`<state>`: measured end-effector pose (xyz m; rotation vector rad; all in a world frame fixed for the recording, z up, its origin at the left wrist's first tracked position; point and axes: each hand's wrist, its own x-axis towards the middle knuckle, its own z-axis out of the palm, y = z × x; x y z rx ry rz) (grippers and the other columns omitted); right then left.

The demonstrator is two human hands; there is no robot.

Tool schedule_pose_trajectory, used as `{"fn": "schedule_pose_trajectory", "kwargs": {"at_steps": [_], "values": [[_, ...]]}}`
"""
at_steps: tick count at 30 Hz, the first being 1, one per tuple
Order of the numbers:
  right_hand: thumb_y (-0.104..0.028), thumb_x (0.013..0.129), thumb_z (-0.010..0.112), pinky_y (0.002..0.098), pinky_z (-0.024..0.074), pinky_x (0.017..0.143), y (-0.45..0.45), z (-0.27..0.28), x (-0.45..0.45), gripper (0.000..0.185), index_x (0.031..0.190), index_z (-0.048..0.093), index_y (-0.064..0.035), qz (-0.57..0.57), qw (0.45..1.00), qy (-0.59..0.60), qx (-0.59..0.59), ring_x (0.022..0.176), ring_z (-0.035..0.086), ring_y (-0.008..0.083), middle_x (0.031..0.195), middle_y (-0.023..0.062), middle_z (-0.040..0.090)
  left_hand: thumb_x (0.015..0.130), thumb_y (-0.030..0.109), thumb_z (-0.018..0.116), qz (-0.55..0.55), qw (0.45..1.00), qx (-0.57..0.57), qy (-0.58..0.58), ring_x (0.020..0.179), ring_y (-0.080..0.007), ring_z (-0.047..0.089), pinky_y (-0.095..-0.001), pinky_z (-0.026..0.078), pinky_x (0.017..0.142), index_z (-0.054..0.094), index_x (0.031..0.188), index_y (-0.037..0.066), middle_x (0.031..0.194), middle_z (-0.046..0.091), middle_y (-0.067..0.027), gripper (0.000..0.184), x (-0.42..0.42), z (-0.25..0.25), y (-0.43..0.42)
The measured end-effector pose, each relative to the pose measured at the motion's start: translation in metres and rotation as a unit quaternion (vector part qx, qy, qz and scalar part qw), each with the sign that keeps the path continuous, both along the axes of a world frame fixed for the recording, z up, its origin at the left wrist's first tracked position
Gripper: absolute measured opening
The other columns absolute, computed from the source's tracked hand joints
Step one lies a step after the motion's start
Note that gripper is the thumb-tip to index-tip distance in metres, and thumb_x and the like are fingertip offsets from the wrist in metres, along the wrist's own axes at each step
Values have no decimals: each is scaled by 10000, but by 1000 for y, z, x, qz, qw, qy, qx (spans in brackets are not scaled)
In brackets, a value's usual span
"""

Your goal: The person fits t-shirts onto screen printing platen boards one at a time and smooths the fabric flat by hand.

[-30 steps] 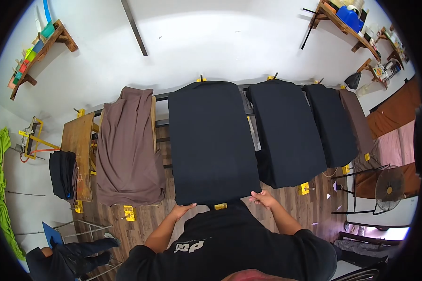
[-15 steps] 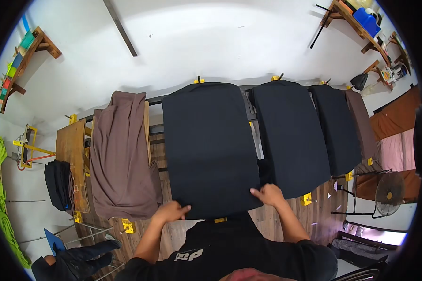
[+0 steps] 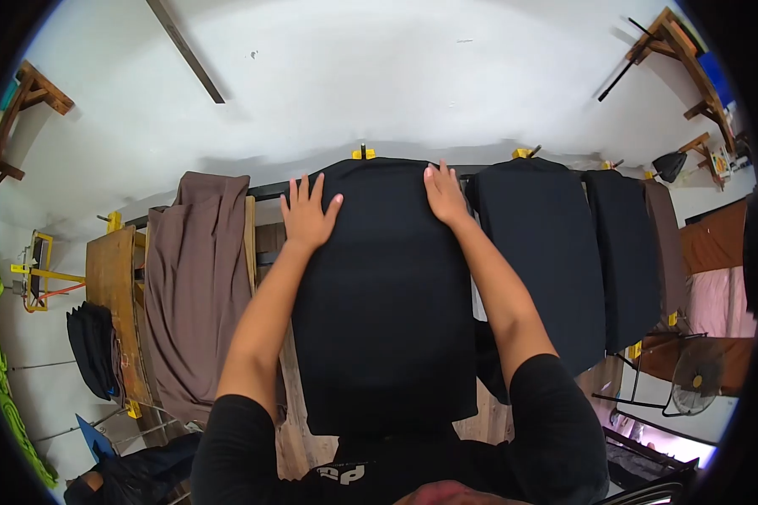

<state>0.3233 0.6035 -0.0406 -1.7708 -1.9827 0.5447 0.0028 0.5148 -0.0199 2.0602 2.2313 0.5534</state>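
Note:
A black T-shirt (image 3: 387,295) lies smooth over a long board in front of me, its far end narrowing near a yellow clamp (image 3: 363,154). My left hand (image 3: 309,217) is open with fingers spread, resting on the shirt's far left edge. At the far right edge, my right hand (image 3: 446,198) lies flat on the cloth, fingers stretched out toward the wall. Neither hand grips anything. To the right is another black T-shirt (image 3: 539,261) on its own board; to the left hangs a wrinkled brown garment (image 3: 195,295) over a board.
Further right are one more black garment (image 3: 625,261) and a brown one (image 3: 667,248). A bare wooden board (image 3: 114,261) stands at left, near a folded black pile (image 3: 91,349). A fan (image 3: 696,381) is at right, a white wall (image 3: 379,76) behind.
Both hands have moved from the shirt's near edge to its far end, and their fingers have straightened out from a closed hold. The view has shifted slightly.

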Motion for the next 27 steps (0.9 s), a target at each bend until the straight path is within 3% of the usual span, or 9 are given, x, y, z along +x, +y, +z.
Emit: {"fn": "schedule_pose_trajectory", "kwargs": {"at_steps": [3, 10, 13, 15, 17, 19, 21, 22, 27], "values": [[-594, 1094, 322, 555, 309, 1221, 23, -12, 5, 689, 1530, 524, -100, 17, 999, -47, 22, 1544, 296, 450, 1642, 208, 399, 1009, 689, 473, 15, 996, -83, 4, 1573, -401, 258, -640, 174, 1244, 457, 1592, 208, 1673, 361, -181, 756, -27, -16, 22], [-571, 1087, 371, 553, 309, 1221, 51, -5, 17, 653, 1466, 585, -84, 106, 993, -53, -23, 1512, 356, 460, 1576, 211, 493, 955, 695, 563, -34, 996, -39, -71, 1424, -378, 451, -588, 312, 1182, 655, 1392, 148, 1464, 562, -169, 706, -43, -21, 34], [-501, 1067, 484, 537, 336, 1195, 43, 2, 11, 554, 1373, 645, -68, 69, 993, -88, 33, 1449, 448, 431, 1498, 195, 567, 951, 684, 576, -34, 998, -13, -59, 1389, -365, 473, -577, 351, 1144, 656, 1384, 139, 1446, 566, -171, 700, -43, -26, 33], [-417, 1022, 605, 512, 398, 1101, 37, 12, 6, 405, 1214, 693, -71, 94, 942, -147, 286, 1288, 563, 363, 1334, 160, 650, 953, 687, 572, -24, 998, -21, -46, 1403, -364, 460, -569, 362, 1138, 655, 1385, 138, 1455, 559, -173, 703, -40, -25, 32], [-338, 988, 673, 460, 439, 976, 37, 22, -7, 232, 1026, 691, -110, 200, 923, -167, 285, 1105, 607, 305, 1144, 85, 680, 955, 690, 567, -10, 999, -27, -31, 1418, -363, 448, -560, 373, 1131, 653, 1387, 138, 1465, 552, -175, 707, -39, -22, 31], [-386, 1033, 598, 464, 459, 913, 36, 21, -15, 328, 923, 679, -89, 231, 931, -166, 230, 1009, 636, 321, 1016, 86, 691, 956, 702, 558, -10, 1000, -21, -20, 1386, -357, 464, -552, 394, 1107, 658, 1369, 135, 1427, 563, -172, 709, -39, -23, 30], [-513, 1051, 510, 482, 475, 888, 40, 19, -16, 528, 852, 691, -59, 203, 967, -141, 59, 927, 676, 353, 891, 130, 719, 964, 685, 564, -6, 999, -46, -22, 1321, -366, 505, -547, 424, 1073, 668, 1335, 130, 1355, 592, -170, 675, -38, -18, 24], [-622, 1057, 394, 502, 495, 851, 42, 19, -15, 693, 814, 693, -45, 199, 974, -99, 47, 861, 685, 399, 819, 169, 715, 971, 667, 569, -7, 997, -67, -25, 1257, -375, 547, -542, 454, 1038, 677, 1300, 125, 1283, 620, -168, 643, -37, -11, 28], [-681, 1036, 368, 509, 530, 808, 45, 28, -16, 754, 802, 714, -54, 194, 970, -150, 1, 842, 699, 399, 798, 164, 720, 931, 765, 539, -18, 992, -123, -36, 1257, -367, 536, -570, 456, 1027, 666, 1328, 93, 1277, 618, -169, 790, -45, -10, 37]]}}
